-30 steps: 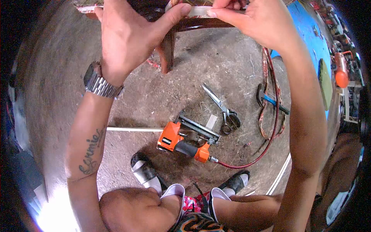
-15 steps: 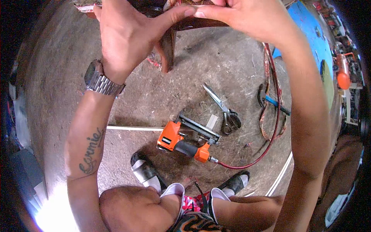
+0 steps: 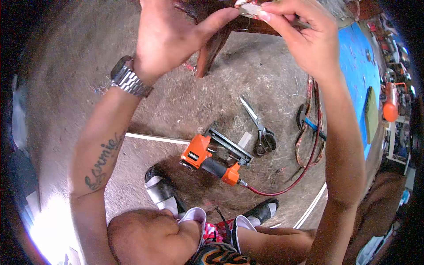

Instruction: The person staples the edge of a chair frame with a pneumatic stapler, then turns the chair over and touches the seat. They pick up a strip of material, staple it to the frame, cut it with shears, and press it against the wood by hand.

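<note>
At the top edge, my right hand [image 3: 304,33] pinches a small pale strip [image 3: 250,10] between thumb and fingers, over the edge of a dark brown wooden piece of furniture [image 3: 260,27]. My left hand [image 3: 170,42], with a metal watch on the wrist, has its thumb stretched to the strip's left end; its other fingers are cut off by the frame's top edge. A curved wooden leg [image 3: 212,53] runs down from the furniture between the hands.
On the floor lie an orange staple gun [image 3: 197,150] with a red hose [image 3: 287,189], scissors [image 3: 258,126] and a blue-handled hammer [image 3: 312,125]. A pale strip [image 3: 157,138] stretches left of the gun. A blue sheet [image 3: 353,70] is at the right.
The view has shifted a little. My right hand has moved down and my thumbs have drawn apart, so the pale strip between them shows more.
</note>
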{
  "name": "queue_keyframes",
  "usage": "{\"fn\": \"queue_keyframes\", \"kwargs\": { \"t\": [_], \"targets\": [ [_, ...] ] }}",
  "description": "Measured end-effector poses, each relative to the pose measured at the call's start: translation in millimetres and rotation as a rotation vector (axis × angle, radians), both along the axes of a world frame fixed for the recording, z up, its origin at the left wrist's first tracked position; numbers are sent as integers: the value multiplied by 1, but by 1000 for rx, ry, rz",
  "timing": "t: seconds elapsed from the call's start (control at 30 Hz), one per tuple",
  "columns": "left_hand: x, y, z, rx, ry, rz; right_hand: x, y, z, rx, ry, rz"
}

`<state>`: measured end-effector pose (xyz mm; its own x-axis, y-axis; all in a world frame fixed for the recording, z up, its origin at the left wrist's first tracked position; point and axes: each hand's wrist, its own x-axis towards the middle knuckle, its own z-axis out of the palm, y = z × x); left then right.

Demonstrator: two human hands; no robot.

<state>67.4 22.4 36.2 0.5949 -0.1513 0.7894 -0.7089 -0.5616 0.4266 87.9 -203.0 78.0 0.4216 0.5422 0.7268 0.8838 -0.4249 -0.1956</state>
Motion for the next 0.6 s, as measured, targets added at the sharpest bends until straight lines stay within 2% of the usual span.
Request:
{"fn": "queue_keyframes", "kwargs": {
  "t": [0.1, 0.2, 0.27, 0.37, 0.5, 0.6],
  "targets": [
    [7, -4, -7, -27, -136, -25, -3, 8, 2, 80, 117, 44],
    [8, -6, -2, -90, -121, -82, -3, 14, 0, 100, 166, 27],
    [6, -6, 1, -103, -123, -92, -6, 20, 6, 152, 391, 16],
    [7, -3, 1, -17, -169, -76, -16, 30, 32, 16, 556, -151],
    [2, -16, 7, -176, -101, -90, -33, 37, 37, -70, 403, -249],
    [10, -13, 0, -46, -150, 25, -42, 41, 33, -39, 359, -352]
  ]
}}
